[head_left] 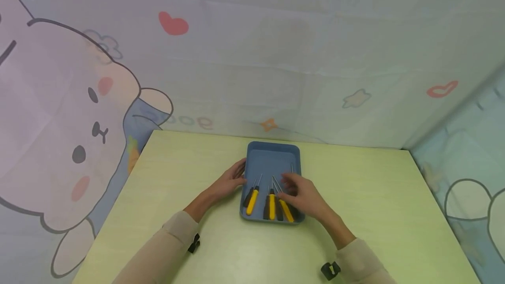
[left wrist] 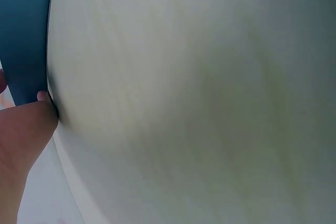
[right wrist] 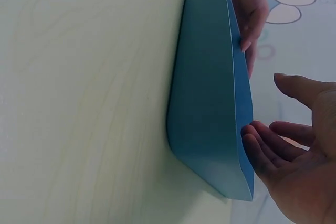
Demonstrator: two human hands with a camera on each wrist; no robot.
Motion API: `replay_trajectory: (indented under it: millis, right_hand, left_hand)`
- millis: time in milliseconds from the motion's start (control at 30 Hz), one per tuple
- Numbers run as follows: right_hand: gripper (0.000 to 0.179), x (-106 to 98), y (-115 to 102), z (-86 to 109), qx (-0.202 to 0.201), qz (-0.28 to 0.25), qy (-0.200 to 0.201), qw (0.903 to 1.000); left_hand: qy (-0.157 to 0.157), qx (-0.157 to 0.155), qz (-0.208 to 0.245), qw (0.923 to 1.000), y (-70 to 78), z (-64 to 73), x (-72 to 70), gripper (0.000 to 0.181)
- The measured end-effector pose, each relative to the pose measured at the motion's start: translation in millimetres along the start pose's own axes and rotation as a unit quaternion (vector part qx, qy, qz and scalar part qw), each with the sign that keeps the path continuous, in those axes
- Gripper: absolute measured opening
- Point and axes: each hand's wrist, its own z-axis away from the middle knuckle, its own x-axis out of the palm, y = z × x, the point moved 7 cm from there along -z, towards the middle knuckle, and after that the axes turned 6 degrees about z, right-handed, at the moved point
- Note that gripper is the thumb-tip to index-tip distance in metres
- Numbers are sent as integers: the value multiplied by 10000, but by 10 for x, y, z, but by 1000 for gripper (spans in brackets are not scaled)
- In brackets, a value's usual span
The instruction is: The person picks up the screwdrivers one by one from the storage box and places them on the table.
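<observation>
A shallow blue tray [head_left: 272, 147] lies on the table with several screwdrivers inside, their handles toward the near end. One yellow-and-black screwdriver [head_left: 252, 200] and a black-handled one [head_left: 248, 197] lie at the left. Another yellow screwdriver [head_left: 272, 207] is among several near the middle and right. My left hand [head_left: 226, 183] grips the tray's left side, thumb at the rim and fingers along the outer wall. Over the tray's right part hovers my right hand [head_left: 305, 194], fingers loosely bent, thumb apart, nothing visible between them in the right wrist view. It partly hides the rightmost screwdrivers.
The pale yellow-green table [head_left: 375, 196] extends on both sides of the tray. Behind it hangs a light backdrop [head_left: 276, 56] with printed hearts and a cartoon animal. Black straps [head_left: 330, 271] sit around the wrists.
</observation>
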Motion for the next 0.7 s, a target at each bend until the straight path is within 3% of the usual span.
replay_trajectory:
  millis: [700]
  right_hand:
    - [59,230,-61,-47,156,209,-120,9996]
  left_hand:
    - [219,-101,47,9997,-21,9,-3,76]
